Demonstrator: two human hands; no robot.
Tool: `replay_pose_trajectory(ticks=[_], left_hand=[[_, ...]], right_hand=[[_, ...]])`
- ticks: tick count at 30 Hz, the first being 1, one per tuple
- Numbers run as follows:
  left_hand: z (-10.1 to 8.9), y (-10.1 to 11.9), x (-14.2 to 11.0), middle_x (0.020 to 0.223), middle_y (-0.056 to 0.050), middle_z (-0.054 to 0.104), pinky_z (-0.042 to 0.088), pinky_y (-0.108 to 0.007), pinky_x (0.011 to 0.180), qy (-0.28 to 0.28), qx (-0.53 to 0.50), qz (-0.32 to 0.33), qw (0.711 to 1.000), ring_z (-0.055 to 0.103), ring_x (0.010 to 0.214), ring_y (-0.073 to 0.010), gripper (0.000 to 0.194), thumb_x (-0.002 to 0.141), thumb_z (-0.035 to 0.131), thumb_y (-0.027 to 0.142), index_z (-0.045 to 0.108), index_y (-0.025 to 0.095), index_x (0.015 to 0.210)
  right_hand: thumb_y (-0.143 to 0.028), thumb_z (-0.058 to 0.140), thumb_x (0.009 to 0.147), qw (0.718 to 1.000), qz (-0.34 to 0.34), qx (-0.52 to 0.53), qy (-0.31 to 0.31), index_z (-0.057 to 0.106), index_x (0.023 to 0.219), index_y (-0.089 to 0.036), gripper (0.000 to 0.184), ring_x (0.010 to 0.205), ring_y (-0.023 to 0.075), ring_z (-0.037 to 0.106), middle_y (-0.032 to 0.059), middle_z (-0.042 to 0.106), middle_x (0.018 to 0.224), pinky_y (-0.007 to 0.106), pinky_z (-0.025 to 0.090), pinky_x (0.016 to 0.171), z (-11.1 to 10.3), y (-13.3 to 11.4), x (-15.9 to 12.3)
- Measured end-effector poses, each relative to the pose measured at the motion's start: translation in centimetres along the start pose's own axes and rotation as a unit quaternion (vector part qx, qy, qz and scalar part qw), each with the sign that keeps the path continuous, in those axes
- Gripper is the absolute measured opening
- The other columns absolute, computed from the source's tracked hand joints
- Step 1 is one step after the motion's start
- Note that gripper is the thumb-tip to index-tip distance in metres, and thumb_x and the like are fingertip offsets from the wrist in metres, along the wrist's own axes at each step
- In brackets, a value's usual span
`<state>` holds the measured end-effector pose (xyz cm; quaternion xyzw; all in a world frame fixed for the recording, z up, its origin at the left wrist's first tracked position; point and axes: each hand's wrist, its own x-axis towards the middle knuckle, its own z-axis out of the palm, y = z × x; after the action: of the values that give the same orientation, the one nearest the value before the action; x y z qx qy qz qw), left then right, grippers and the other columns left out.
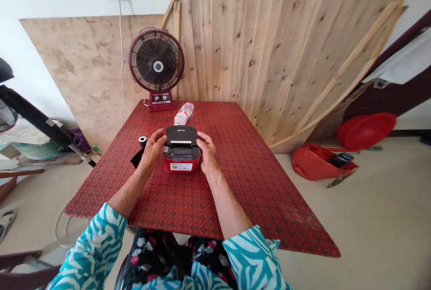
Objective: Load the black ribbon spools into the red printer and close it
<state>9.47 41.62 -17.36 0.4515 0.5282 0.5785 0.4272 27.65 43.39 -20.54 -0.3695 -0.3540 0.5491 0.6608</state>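
Observation:
A small label printer (182, 148) with a black lid and a red base sits on the table, a white sticker on its near side. My left hand (154, 147) is at the printer's left side, fingers bent against the lid's edge. On the opposite side my right hand (208, 151) grips it, the thumb and fingers at the lid's right edge. Just left of my left hand stands a black roll (142, 141) with a white core, partly hidden by the hand. A flat black piece (136, 159) lies below it.
Behind the printer a clear plastic bottle (184, 114) lies on its side. A dark red fan (157, 63) stands at the table's back left. The table (249, 182) has a red patterned cover. On the floor to the right are a red bag (310, 162) and a red basin (367, 130).

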Motion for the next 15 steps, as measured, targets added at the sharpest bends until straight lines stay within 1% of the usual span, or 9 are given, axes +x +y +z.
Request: replay_pose_trajectory(ticks=[2,4,7,9,11,15], left_hand=[[0.42,-0.16,-0.03,0.118,-0.011,0.067,0.051,-0.027,0.079,0.008,-0.061,-0.047,0.997,0.065,0.091,-0.0166,0.063,0.070,0.068,0.036,0.055,0.014,0.128],[0.64,-0.07,-0.34,0.115,-0.010,0.068,0.050,-0.025,0.074,0.013,-0.096,-0.070,0.993,0.065,0.085,-0.0146,0.066,0.066,0.072,0.033,0.056,0.015,0.127],[0.67,0.09,-0.68,0.111,-0.008,0.069,0.048,-0.024,0.069,0.010,-0.127,-0.083,0.988,0.063,0.079,-0.0135,0.069,0.060,0.077,0.031,0.058,0.015,0.125],[0.58,0.02,-0.68,0.109,-0.008,0.069,0.048,-0.024,0.069,0.000,-0.136,-0.081,0.987,0.063,0.078,-0.0138,0.071,0.060,0.077,0.031,0.058,0.015,0.126],[0.51,-0.13,-0.59,0.111,-0.009,0.069,0.048,-0.025,0.070,-0.010,-0.125,-0.073,0.989,0.064,0.082,-0.0156,0.072,0.061,0.076,0.030,0.057,0.015,0.128],[0.62,-0.40,-0.54,0.122,-0.010,0.066,0.048,-0.028,0.079,-0.019,-0.111,-0.057,0.992,0.064,0.100,-0.0207,0.071,0.061,0.074,0.027,0.056,0.015,0.129]], right_hand=[[-0.039,0.070,0.065,1.000,-0.005,-0.007,-0.005,0.066,0.104,-0.021,0.043,0.106,0.0214,0.064,0.0051,0.070,0.111,0.040,0.049,0.097,-0.09,0.05,0.03],[-0.038,0.071,0.066,1.000,-0.008,-0.005,-0.008,0.066,0.103,-0.021,0.042,0.105,0.0211,0.064,0.0045,0.071,0.110,0.039,0.049,0.096,-0.15,0.08,0.03],[-0.037,0.072,0.067,1.000,-0.011,0.008,-0.003,0.067,0.104,-0.022,0.040,0.102,0.0202,0.064,0.0034,0.072,0.107,0.038,0.050,0.094,-0.27,0.23,0.00],[-0.037,0.072,0.068,1.000,-0.011,0.013,-0.005,0.067,0.104,-0.022,0.040,0.101,0.0197,0.065,0.0031,0.072,0.106,0.037,0.050,0.093,-0.43,0.40,-0.01],[-0.036,0.072,0.069,1.000,-0.015,0.013,-0.013,0.066,0.106,-0.023,0.039,0.102,0.0196,0.065,0.0032,0.071,0.108,0.037,0.050,0.094,-0.64,0.56,0.02],[-0.033,0.070,0.071,0.999,-0.031,0.005,-0.033,0.065,0.110,-0.024,0.040,0.109,0.0198,0.063,0.0036,0.069,0.114,0.038,0.048,0.098,-0.88,0.55,0.09]])
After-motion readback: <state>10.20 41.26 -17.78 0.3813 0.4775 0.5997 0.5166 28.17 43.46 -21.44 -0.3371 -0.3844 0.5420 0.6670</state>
